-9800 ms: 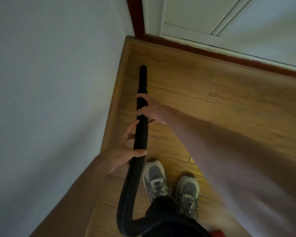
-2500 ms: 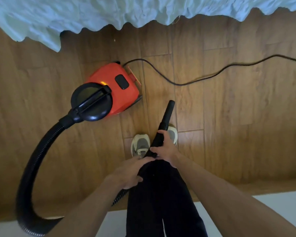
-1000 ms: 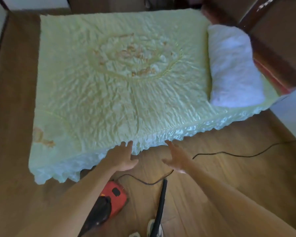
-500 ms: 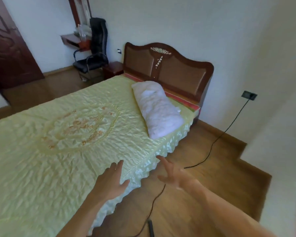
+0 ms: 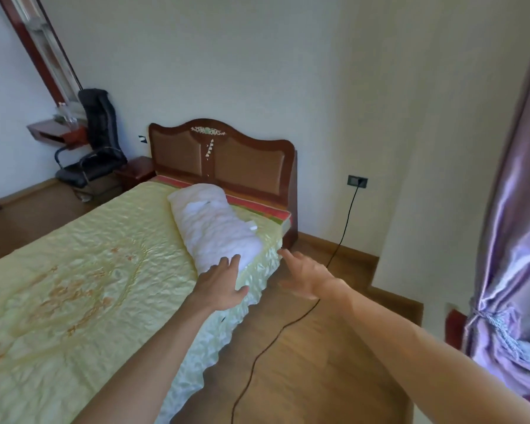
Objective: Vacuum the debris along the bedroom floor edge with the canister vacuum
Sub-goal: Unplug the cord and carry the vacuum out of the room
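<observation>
Both my hands are stretched out in front of me, holding nothing. My left hand [image 5: 222,286] hovers palm down over the bed's edge, fingers apart, near the white pillow [image 5: 213,228]. Beside it, my right hand [image 5: 308,278] is spread over the wooden floor [image 5: 312,362]. The vacuum's black power cord [image 5: 276,335] runs across the floor and up to the wall socket [image 5: 357,181]. The canister vacuum, its hose and nozzle are out of view.
A bed with a yellow quilt [image 5: 80,286] and brown headboard [image 5: 224,157] fills the left. A black office chair [image 5: 95,142] and a nightstand [image 5: 135,172] stand behind it. A purple curtain [image 5: 514,255] hangs at right. A wall corner [image 5: 392,240] juts out.
I held the hose nozzle with both hands, then let it go. My view has lifted from the floor and vacuum to the bed and turned right; both empty hands stay outstretched.
</observation>
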Tool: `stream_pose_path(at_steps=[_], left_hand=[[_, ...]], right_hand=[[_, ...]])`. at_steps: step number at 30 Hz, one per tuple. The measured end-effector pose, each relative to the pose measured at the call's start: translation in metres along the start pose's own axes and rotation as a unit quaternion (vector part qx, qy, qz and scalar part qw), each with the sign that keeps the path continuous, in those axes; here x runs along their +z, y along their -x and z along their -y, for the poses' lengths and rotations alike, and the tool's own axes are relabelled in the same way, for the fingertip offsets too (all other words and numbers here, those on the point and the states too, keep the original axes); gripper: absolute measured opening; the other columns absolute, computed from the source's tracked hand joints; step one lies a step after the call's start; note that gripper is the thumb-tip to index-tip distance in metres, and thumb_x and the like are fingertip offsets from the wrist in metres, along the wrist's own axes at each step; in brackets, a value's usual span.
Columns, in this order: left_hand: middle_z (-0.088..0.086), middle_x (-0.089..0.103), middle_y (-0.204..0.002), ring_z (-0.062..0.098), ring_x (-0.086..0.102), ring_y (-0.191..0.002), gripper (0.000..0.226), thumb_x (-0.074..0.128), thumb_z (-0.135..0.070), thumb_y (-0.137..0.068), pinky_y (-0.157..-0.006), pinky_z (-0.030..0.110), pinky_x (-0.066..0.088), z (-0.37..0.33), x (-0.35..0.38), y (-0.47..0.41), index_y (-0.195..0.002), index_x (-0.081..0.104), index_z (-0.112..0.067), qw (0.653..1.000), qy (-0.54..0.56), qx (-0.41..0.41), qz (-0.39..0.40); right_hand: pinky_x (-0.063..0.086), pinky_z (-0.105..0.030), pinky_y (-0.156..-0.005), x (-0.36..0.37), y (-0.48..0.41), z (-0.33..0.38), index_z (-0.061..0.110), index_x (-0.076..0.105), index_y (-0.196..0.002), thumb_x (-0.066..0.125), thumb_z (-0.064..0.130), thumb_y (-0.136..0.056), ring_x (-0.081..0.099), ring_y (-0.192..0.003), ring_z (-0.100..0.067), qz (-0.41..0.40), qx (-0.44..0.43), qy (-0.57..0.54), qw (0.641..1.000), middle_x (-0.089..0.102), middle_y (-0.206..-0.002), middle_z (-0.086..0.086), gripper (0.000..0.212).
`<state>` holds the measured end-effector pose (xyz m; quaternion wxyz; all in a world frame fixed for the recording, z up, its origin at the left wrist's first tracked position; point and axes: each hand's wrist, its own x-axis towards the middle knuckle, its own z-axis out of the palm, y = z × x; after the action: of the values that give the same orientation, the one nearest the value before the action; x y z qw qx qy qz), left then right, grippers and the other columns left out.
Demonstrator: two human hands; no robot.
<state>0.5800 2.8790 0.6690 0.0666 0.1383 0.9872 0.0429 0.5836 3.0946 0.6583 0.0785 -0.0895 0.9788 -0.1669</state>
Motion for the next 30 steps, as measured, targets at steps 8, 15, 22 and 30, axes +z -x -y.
stream_pose_path(at_steps=[8, 15, 22, 30], left_hand=[[0.01, 0.046, -0.13, 0.034, 0.055, -0.113, 0.071, 0.054, -0.048, -0.092, -0.077, 0.039, 0.043, -0.089, -0.01, -0.07, -0.148, 0.022, -0.016, 0.998, -0.045, 0.049, -0.016], [0.012, 0.047, -0.132, 0.035, 0.055, -0.113, 0.074, 0.054, -0.048, -0.092, -0.081, 0.041, 0.047, -0.138, -0.039, -0.117, -0.149, 0.02, -0.016, 0.993, -0.066, 0.089, -0.034], [0.013, 0.047, -0.135, 0.035, 0.054, -0.117, 0.074, 0.056, -0.046, -0.091, -0.083, 0.042, 0.048, -0.164, -0.052, -0.161, -0.148, 0.022, -0.014, 0.989, -0.058, 0.129, -0.047], [0.016, 0.045, -0.14, 0.037, 0.056, -0.118, 0.078, 0.055, -0.049, -0.092, -0.089, 0.046, 0.05, -0.148, -0.07, -0.235, -0.151, 0.019, -0.014, 0.983, -0.062, 0.162, -0.054]], right_hand=[[0.053, -0.043, -0.092, -0.054, -0.009, -0.083, 0.03, 0.013, -0.151, 0.06, 0.045, -0.093, 0.054, -0.118, -0.031, -0.032, 0.012, 0.04, 0.999, 0.049, -0.133, -0.009, 0.076], [0.052, -0.044, -0.092, -0.102, -0.011, -0.138, 0.027, 0.014, -0.152, 0.059, 0.041, -0.094, 0.055, -0.116, -0.032, -0.074, 0.046, 0.064, 0.994, 0.048, -0.133, -0.011, 0.076], [0.054, -0.045, -0.089, -0.134, -0.021, -0.169, 0.026, 0.013, -0.153, 0.059, 0.041, -0.094, 0.055, -0.113, -0.033, -0.086, 0.081, 0.094, 0.988, 0.049, -0.132, -0.013, 0.077], [0.054, -0.046, -0.087, -0.162, -0.076, -0.176, 0.027, 0.013, -0.152, 0.059, 0.041, -0.093, 0.055, -0.11, -0.032, -0.096, 0.113, 0.105, 0.983, 0.049, -0.128, -0.012, 0.075]])
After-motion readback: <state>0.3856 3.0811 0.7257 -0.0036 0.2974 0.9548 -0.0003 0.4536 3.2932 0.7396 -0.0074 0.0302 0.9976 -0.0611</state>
